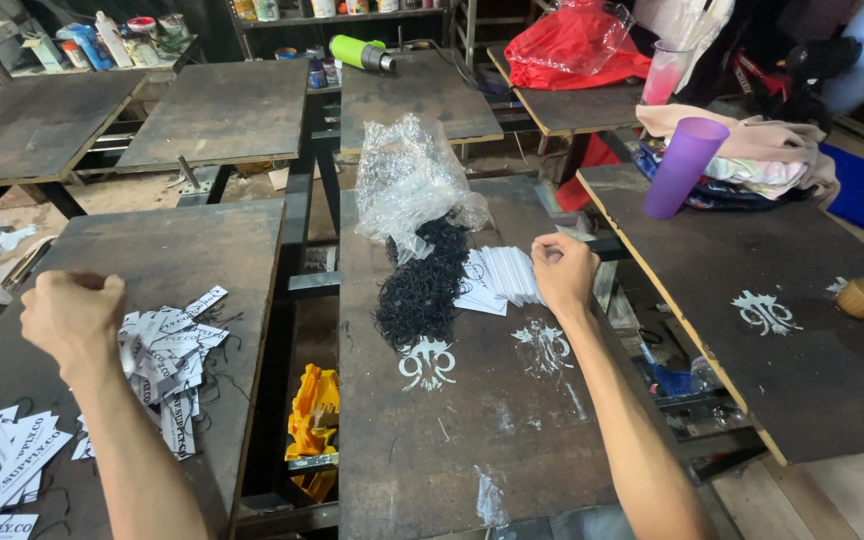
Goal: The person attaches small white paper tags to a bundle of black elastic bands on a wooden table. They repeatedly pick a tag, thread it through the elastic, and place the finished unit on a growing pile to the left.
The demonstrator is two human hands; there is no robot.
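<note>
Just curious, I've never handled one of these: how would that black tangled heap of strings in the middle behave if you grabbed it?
The black string heap looks loose and thin-stranded, so it would probably sag floppily and feel light. Being tangled, it likely lifts as one clump, perhaps dragging the crinkled plastic bag lying against its top end.

Your right hand (564, 272) is curled into a loose fist, touching the edge of a fanned stack of white paper tags (497, 280) that lies flat on the dark middle board. Just left of that stack, and touching it, sits a heap of tangled black strings (424, 290), long and narrow, its far end spilling out of a crumpled clear plastic bag (407, 178). Your left hand (72, 315) is also closed in a fist, raised over the left board, just beside a loose scattered pile of white printed tags (167, 355) with thin black strings trailing among them
</note>
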